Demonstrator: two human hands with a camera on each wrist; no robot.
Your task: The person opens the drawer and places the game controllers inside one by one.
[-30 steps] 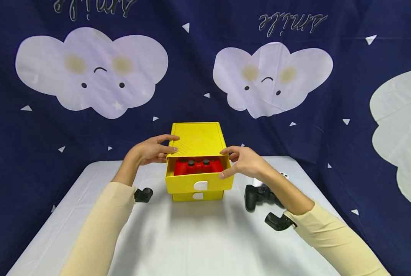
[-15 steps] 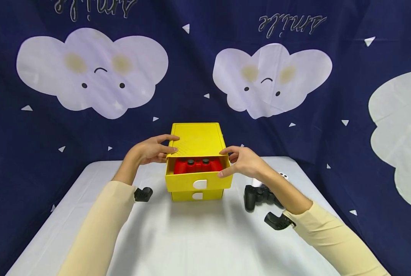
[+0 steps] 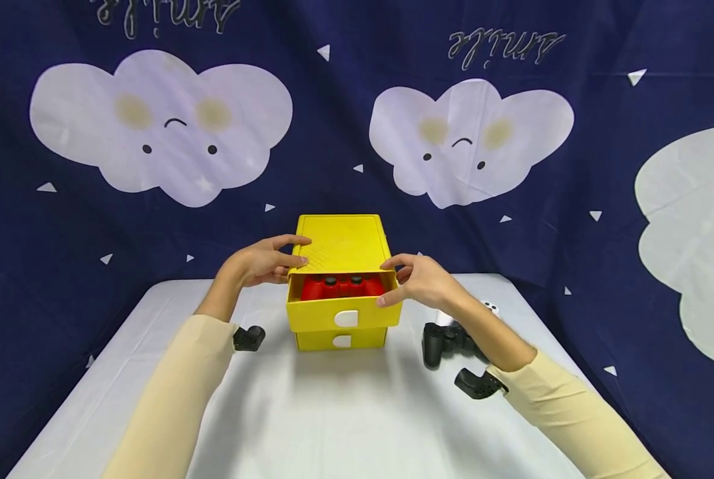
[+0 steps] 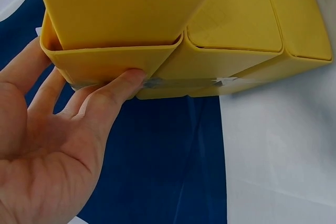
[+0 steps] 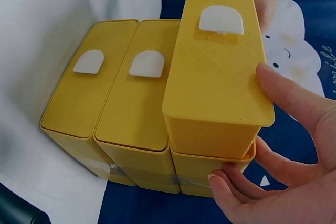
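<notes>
A yellow drawer cabinet [image 3: 341, 239] of three stacked units stands at the table's far side. Its top drawer [image 3: 317, 317], with a white tab, is partly out, and a red game controller [image 3: 343, 289] lies inside. My left hand [image 3: 261, 261] rests with extended fingers on the cabinet's top left edge, other fingertips against the side wall in the left wrist view. With my right hand [image 3: 426, 281] I pinch the drawer's right corner against the cabinet: thumb on the drawer front, fingers at the cabinet's top edge and side. The two lower drawers are closed.
A black game controller [image 3: 433, 344] lies right of the cabinet, partly hidden under my right forearm, with a white object [image 3: 444, 318] behind it. The white-covered table [image 3: 345, 426] ends at a dark blue cloth backdrop [image 3: 327, 173].
The top drawer has slid slightly inward, so less of the red game controller shows. My right thumb has moved in with its front; my left hand has stayed in place.
</notes>
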